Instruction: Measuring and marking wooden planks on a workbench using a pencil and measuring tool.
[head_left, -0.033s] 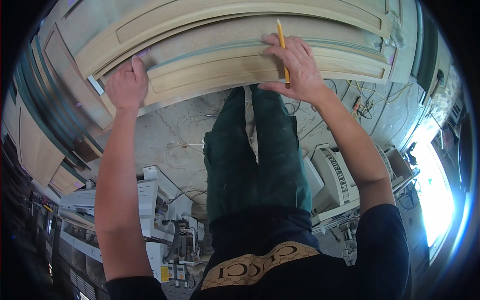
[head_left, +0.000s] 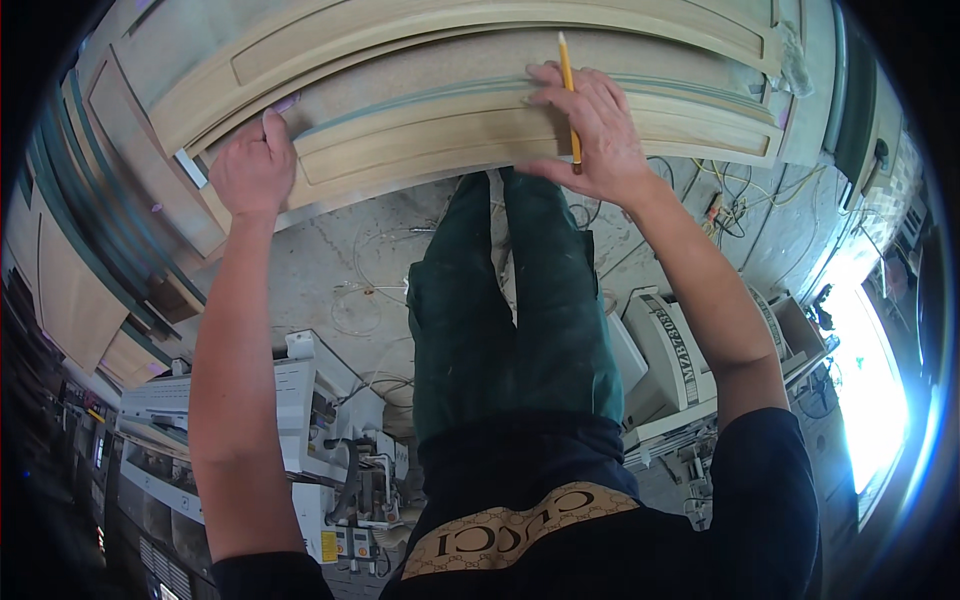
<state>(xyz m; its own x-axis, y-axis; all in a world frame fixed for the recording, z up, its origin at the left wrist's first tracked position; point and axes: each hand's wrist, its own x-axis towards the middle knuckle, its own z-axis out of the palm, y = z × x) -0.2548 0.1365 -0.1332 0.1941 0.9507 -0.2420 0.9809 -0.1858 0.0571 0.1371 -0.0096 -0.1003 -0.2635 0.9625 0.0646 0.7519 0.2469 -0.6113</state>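
A long, pale wooden panel (head_left: 410, 138) with a grooved border lies across in front of my body. At its left end my left hand (head_left: 253, 172) is closed over the edge, thumb up; its fingertips are hidden. My right hand (head_left: 606, 145) lies over the right half of the panel, fingers bent on the far side and thumb at the near edge. A yellow pencil (head_left: 566, 68) is tucked between those fingers, its light end pointing away from me. Greenish strips (head_left: 430, 97) run along behind the panel.
Another long wooden panel (head_left: 480, 22) lies farther off. Green-edged boards (head_left: 95, 215) are stacked at the left. Cables (head_left: 735, 200) trail over the floor at right. Grey machinery (head_left: 345, 450) stands behind me on the left, a white machine housing (head_left: 655, 355) on the right. Crumpled clear plastic (head_left: 793, 65) hangs at far right.
My right hand and the pencil have shifted very slightly, the pencil's light end a little farther away and to the right. The left hand and panel look unmoved.
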